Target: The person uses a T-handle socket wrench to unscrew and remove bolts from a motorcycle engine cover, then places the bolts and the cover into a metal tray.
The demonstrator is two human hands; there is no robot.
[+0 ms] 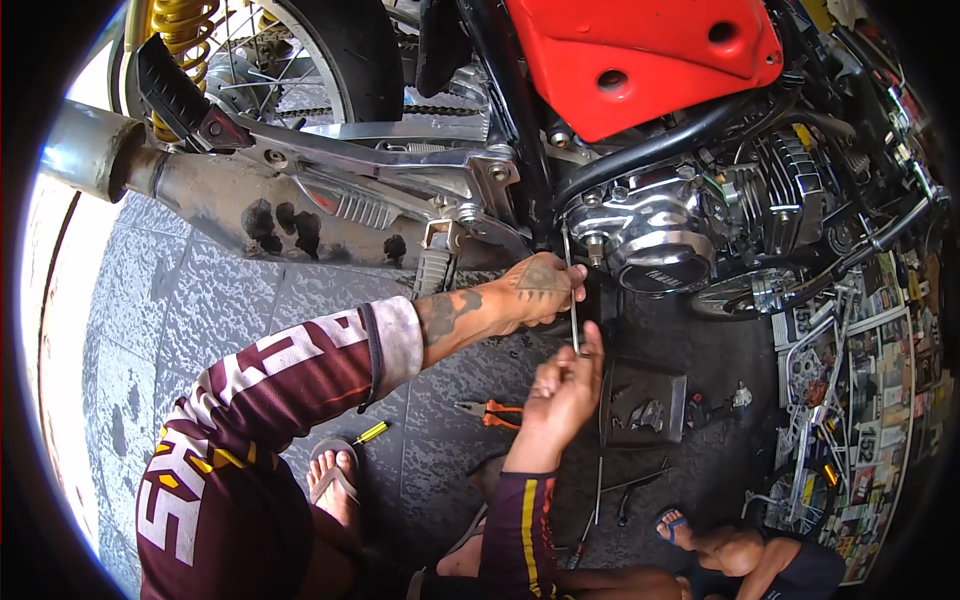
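Observation:
A long thin metal rod (573, 325) stands nearly upright in view, its upper end against the lower side of a motorcycle's shiny engine (650, 225). Closed around the rod's middle is my left hand (540, 292), just below the engine's rear edge. Lower down, my right hand (562, 395) has its curled fingers at the rod's near end, with one finger stretched up beside it. Those fingers cover that end, so its handle shape is hidden. The footpeg (432, 270) and the exhaust pipe (290, 215) lie left of my left hand.
Orange-handled pliers (490, 412) and a yellow-handled screwdriver (370, 433) lie on the tiled floor. A dark tray (680, 405) with small parts sits right of my right hand. Another person (760, 560) crouches at lower right, near shelves (880, 400). A red panel (650, 60) hangs above the engine.

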